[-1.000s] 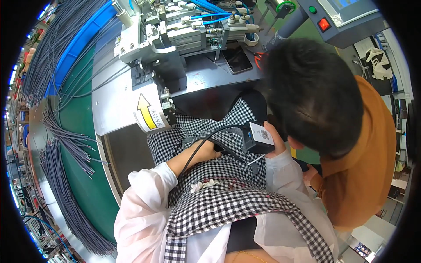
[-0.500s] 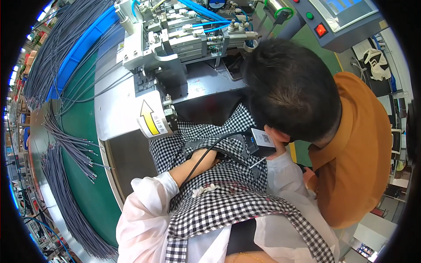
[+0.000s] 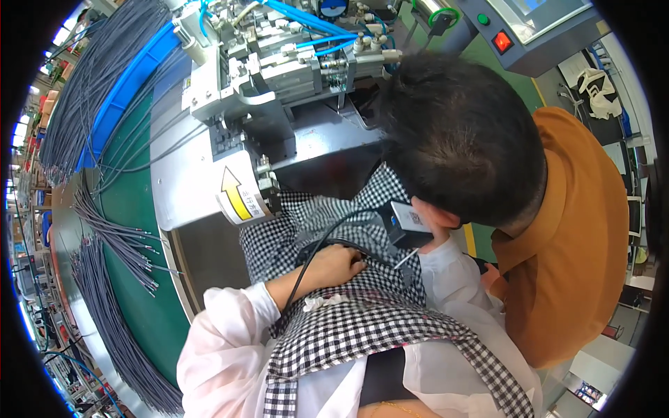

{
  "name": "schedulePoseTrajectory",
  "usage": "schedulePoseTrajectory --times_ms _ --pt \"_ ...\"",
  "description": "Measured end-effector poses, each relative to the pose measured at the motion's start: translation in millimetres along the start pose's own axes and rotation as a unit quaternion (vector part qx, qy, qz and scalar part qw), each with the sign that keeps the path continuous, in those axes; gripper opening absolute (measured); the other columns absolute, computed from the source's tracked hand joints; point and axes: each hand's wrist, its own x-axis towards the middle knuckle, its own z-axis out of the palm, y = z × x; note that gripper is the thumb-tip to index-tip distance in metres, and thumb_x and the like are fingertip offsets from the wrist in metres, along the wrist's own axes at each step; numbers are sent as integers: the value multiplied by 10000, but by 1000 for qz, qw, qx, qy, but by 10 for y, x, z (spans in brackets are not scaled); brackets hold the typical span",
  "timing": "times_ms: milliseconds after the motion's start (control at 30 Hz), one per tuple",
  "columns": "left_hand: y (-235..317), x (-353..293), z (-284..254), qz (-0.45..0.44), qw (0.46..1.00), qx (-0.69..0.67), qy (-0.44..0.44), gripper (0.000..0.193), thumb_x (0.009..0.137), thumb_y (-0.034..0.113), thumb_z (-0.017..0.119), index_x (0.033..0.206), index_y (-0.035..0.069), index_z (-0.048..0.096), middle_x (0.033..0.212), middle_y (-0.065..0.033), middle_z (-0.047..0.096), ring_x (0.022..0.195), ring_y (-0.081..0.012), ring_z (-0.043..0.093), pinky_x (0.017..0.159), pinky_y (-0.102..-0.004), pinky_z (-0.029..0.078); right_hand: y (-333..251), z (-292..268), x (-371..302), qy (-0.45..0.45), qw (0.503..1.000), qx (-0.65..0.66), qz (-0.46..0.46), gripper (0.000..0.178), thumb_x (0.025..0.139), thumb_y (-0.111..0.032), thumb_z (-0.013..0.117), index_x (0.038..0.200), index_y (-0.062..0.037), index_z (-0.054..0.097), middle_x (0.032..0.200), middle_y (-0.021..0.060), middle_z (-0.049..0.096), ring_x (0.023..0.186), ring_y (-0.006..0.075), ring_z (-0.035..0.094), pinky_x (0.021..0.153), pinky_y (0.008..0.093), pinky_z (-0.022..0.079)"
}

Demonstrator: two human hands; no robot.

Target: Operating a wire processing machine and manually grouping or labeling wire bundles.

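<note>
My left hand (image 3: 336,266) rests on the black-and-white checked apron (image 3: 348,334) over my lap, fingers curled inward and closed. Their tips are hidden, so anything inside them cannot be made out. Across that wrist runs a black cable (image 3: 317,252), which arches over to a small black box (image 3: 404,235) with a white card (image 3: 411,217) on its face. My right hand (image 3: 439,231) is closed round the right side of this box, partly covered by a co-worker's head (image 3: 460,132). A thin pale stick (image 3: 406,258) sticks out below the box.
A co-worker in an orange-brown top (image 3: 571,244) leans in close at my right. Ahead stands a metal machine (image 3: 279,70) with blue hoses and a plate bearing a yellow arrow (image 3: 235,194). Bundles of grey cables (image 3: 115,320) lie on the green bench (image 3: 157,292), beside a blue tray (image 3: 125,87).
My left hand has come out from under a fold of the apron and now shows on top. The black box has shifted slightly left. The whole view has tilted a little.
</note>
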Motion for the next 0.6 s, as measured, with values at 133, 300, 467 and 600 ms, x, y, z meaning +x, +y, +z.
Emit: schedulePoseTrajectory --times_ms 133,300,467,600 --pt "-291 84 200 43 984 112 132 244 867 214 547 954 7 642 800 -166 666 703 -303 653 684 -407 522 62 -167 94 6 1000 -10 15 344 801 -112 675 1133 -64 599 1002 59 657 902 195 642 807 335 535" --pt "-412 131 200 -3 948 290 135 234 828 212 580 863 -5 661 785 -151 673 624 -267 654 611 -391 529 -35 -27 88 -25 981 36 189 318 920 -249 544 1092 9 612 975 124 681 847 227 671 763 333 552" --pt "-640 334 312 -56 952 293 71 264 793 262 634 853 6 666 850 -158 674 695 -281 662 662 -397 532 -27 26 77 -49 976 55 205 383 954 -301 488 1099 31 609 1001 152 682 856 244 680 753 343 562" --pt "-565 301 268 -42 969 220 98 325 761 330 680 850 18 674 876 -173 669 794 -295 659 728 -403 524 -6 38 66 -46 978 57 197 385 953 -303 491 1103 31 608 1009 155 680 860 249 680 760 345 561"
